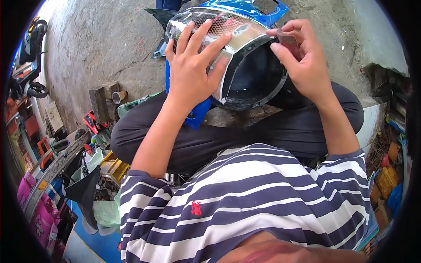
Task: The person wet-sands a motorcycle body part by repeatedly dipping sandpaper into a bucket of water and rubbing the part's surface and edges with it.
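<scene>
My left hand (193, 65) lies with fingers spread over a clear, glossy plastic cover (247, 38) with a honeycomb mesh pattern. A glossy blue panel (262, 16) adjoins the cover along its far side. My right hand (305, 63) is at the cover's right end, thumb and fingers closed on a small, flat, reddish-brown piece (288, 44). Below the cover, between my crossed legs, is a round black basin-like object (258, 76) with a scuffed rim. Another blue part (198, 115) shows under my left wrist.
Wooden blocks (99, 103) and a small cup (119, 97) stand on the concrete floor (109, 44) to the left. Tools and parts clutter the lower left, near a yellow item (115, 166). Scrap (388, 175) is heaped at right. A motorbike (33, 57) stands far left.
</scene>
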A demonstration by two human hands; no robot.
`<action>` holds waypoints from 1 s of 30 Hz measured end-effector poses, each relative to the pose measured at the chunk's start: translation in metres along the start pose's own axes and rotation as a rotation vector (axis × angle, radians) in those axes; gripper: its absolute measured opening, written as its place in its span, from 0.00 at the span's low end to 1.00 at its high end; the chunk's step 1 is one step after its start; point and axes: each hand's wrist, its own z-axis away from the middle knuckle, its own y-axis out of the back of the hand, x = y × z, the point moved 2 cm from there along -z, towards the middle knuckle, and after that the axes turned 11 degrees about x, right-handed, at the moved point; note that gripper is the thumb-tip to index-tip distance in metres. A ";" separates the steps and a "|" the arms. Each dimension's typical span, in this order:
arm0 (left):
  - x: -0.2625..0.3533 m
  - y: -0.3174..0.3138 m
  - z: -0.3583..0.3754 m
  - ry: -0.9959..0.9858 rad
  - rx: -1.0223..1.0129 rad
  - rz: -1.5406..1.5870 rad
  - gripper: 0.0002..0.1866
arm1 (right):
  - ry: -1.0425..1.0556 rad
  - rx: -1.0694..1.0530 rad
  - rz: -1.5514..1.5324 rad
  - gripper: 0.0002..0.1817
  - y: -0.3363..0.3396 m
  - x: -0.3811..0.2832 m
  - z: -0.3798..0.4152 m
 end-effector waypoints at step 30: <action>0.027 -0.010 0.011 0.004 0.037 -0.078 0.26 | 0.554 0.184 0.313 0.16 -0.054 0.010 0.049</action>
